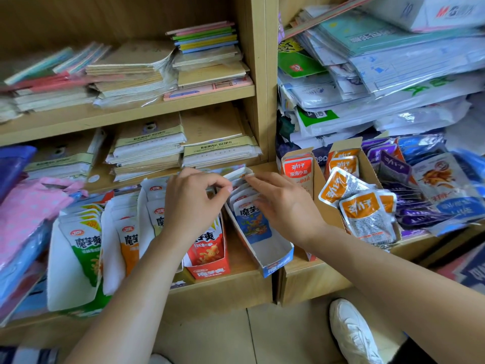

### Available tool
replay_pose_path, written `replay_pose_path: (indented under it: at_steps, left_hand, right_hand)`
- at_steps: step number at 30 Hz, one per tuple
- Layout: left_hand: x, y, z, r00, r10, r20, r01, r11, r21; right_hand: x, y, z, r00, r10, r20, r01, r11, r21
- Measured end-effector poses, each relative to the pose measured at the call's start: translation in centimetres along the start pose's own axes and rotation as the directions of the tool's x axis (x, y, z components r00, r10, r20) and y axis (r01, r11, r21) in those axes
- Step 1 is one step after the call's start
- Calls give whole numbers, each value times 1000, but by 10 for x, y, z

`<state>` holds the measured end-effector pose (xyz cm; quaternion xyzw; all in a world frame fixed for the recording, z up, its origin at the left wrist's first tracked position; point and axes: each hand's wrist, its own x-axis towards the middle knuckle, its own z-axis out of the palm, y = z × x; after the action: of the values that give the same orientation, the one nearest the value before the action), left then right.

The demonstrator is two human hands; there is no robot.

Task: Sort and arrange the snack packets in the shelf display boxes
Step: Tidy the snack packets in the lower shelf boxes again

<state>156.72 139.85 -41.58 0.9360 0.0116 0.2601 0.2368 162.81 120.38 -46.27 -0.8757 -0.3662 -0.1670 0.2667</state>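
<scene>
Nearest, a white shoe point(351, 334) stands on the floor below the shelf. On the low shelf a row of open display boxes faces the near edge, I think so that the front labels can be read. At the left is a white box point(56, 271) with green packets point(84, 240), next to it are orange packets point(128, 243), and then comes a red box point(210, 269), which the left arm partly hides. The blue box point(273, 256) lies turned a little, with its near end over the shelf edge. Its near half is bare and the blue packets point(252, 219) stand upright in the far half, probably to make one tight row at the back. The left hand point(191, 203) has curled fingers, and its thumb and forefinger seem to pinch the top edge of these packets on their left side. The right hand point(283, 203) rests with fairly straight, slightly spread fingers on the tops of the same packets, which should keep them from falling forward. To the right, a brown box point(366, 164) holds orange fish packets point(367, 216) that spill out loosely, and purple packets point(393, 166) lie further right. Far behind, stacks of notebooks point(147, 148) fill the upper shelves.
</scene>
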Motion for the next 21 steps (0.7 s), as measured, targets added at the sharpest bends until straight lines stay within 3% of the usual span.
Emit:
replay_pose_path:
  at_steps: [5,9,13,18,21]
  left_hand:
    - [4,-1,4,998,-40,-48,47,988,148]
    - [8,-1,2,998,-49,-24,49,999,8]
    - [10,2,-6,986,-39,161,61,989,-134]
    - [13,0,-17,914,39,405,67,967,-245]
    - [12,-5,-17,896,50,441,101,944,-313]
  right_hand:
    - [8,-2,1,998,-9,57,10,1000,-14]
    - [5,-3,-7,999,-44,-23,44,999,-6]
    - [-3,0,-13,995,-97,-35,98,995,24]
    - [-9,1,-22,994,-99,-52,101,994,41]
    - [-10,0,-26,995,-99,-31,100,994,40]
